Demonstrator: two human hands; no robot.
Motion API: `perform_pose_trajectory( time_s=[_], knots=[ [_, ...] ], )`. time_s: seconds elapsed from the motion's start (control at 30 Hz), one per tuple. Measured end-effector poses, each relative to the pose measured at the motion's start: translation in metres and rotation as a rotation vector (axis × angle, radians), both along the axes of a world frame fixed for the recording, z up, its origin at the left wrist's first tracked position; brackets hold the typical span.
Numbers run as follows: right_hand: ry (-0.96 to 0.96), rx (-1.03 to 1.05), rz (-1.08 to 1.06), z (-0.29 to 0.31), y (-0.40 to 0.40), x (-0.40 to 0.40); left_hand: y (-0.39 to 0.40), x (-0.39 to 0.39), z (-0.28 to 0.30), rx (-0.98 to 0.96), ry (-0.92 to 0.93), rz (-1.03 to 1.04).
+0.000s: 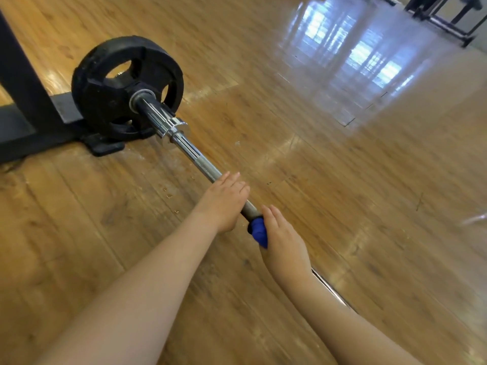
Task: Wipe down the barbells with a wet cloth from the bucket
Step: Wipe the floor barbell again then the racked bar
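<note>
Head view: we see the barbell (184, 146) lying low over the wood floor (316, 180), running diag. from upper left toward lower right. Its far end carries a black weight plate (116, 88) w/ a chrome collar (175, 129) just inboard. The plate sits beside a black rack base (29, 122).

Our left hand (224, 201) rests on top of the bar, fingers fairly straight and laid over the shaft; whether the thumb wraps underneath we can't tell. Just beside it, nearer us, our right hand (283, 238) clamps a blue cloth (259, 231) against the bar, cloth bunched round the shaft betw. the two hands. More bar shows behind the right wrist.

Far upper right: dark equipment frame (448, 17), blurred. No bucket in frame.
</note>
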State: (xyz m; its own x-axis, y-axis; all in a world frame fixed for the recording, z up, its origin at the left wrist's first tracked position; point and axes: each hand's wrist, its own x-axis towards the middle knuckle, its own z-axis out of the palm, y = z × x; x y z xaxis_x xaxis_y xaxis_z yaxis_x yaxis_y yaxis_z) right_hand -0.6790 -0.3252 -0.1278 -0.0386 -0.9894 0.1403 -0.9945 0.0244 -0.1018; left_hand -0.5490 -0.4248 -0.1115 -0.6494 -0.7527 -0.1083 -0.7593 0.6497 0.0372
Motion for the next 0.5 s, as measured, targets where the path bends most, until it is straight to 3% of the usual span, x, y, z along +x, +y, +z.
perform_pose_trajectory(
  time_s=[0.13,0.27,0.5],
  knots=[
    [-0.045,-0.042,-0.130,-0.007,0.053,-0.023,0.009,-0.006,-0.002,-0.073,-0.026,-0.090],
    [-0.052,-0.031,-0.117,-0.008,0.040,-0.015,0.030,-0.028,-0.009,-0.080,0.019,-0.123],
    [-0.029,-0.053,-0.009,0.001,0.023,-0.006,0.063,-0.040,-0.013,-0.046,0.082,0.079]
  ],
)
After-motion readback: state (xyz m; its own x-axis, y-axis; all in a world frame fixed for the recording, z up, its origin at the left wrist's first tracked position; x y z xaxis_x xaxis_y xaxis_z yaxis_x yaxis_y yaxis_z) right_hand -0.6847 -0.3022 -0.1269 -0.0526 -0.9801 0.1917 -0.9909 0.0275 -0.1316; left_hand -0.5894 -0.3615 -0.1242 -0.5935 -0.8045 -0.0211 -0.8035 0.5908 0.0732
